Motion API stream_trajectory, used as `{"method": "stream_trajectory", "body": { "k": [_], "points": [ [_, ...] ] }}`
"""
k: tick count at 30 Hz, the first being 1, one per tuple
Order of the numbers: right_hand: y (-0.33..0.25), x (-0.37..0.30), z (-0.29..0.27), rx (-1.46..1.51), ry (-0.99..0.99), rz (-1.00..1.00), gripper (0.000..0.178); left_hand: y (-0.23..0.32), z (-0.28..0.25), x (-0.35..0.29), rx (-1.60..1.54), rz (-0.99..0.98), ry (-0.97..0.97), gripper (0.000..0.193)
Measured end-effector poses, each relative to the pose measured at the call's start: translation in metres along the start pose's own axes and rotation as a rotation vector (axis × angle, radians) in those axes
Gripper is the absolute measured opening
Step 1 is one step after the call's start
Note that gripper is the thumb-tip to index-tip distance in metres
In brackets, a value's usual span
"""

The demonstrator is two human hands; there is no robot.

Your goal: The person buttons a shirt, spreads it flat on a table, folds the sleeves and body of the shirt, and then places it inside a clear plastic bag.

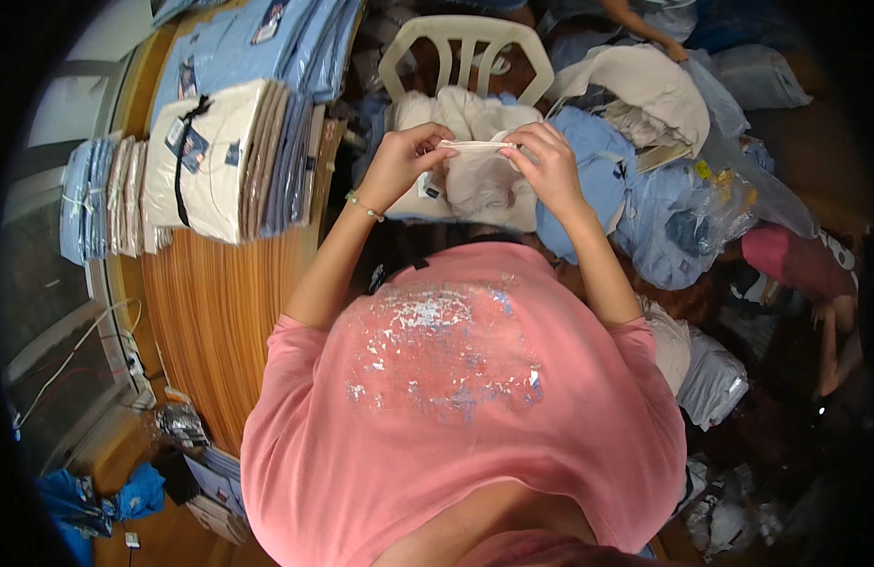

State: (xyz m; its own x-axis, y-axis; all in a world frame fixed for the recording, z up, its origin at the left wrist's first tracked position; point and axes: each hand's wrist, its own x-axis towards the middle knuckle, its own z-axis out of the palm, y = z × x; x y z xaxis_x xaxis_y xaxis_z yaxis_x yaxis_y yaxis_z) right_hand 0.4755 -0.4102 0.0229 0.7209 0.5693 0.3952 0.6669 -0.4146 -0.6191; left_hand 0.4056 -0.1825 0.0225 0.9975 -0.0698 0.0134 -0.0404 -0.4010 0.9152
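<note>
A cream garment (481, 178) hangs between my two hands, its narrow folded edge stretched level. My left hand (406, 163) pinches one end of that edge between thumb and fingers. The other end is in the fingers of my right hand (548, 166). Beyond and beneath it, more cream cloth (467, 109) lies bunched on a white plastic chair (467, 28). Where the held garment stops and the cloth on the chair starts is hard to tell. A small dark label shows on the cream cloth near my left hand.
At left, a wooden table (224, 312) bears stacks of folded, bagged cream garments (215, 170) and blue garments (300, 47). Loose blue clothes (588, 156) and plastic bags (687, 227) crowd the right. Another person's arm (650, 28) reaches in at top right; a second person (805, 269) is at far right.
</note>
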Motion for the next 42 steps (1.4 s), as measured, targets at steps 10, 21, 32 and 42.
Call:
{"method": "stream_trajectory", "body": {
  "k": [10,21,32,42],
  "points": [
    [0.012,-0.014,0.03,0.026,-0.144,0.088,0.015,-0.034,0.013,-0.01,0.378,0.211,0.007,0.011],
    [0.022,-0.01,0.04,0.038,-0.166,0.14,0.014,-0.035,0.007,-0.012,0.272,0.126,0.058,0.019],
    [0.025,-0.015,0.043,0.047,-0.141,0.136,0.014,-0.037,0.008,-0.013,0.158,0.046,0.09,0.013],
    [0.026,-0.028,0.047,0.082,-0.062,0.094,0.012,-0.039,-0.002,-0.015,0.227,0.252,0.014,0.014]
  ]
}}
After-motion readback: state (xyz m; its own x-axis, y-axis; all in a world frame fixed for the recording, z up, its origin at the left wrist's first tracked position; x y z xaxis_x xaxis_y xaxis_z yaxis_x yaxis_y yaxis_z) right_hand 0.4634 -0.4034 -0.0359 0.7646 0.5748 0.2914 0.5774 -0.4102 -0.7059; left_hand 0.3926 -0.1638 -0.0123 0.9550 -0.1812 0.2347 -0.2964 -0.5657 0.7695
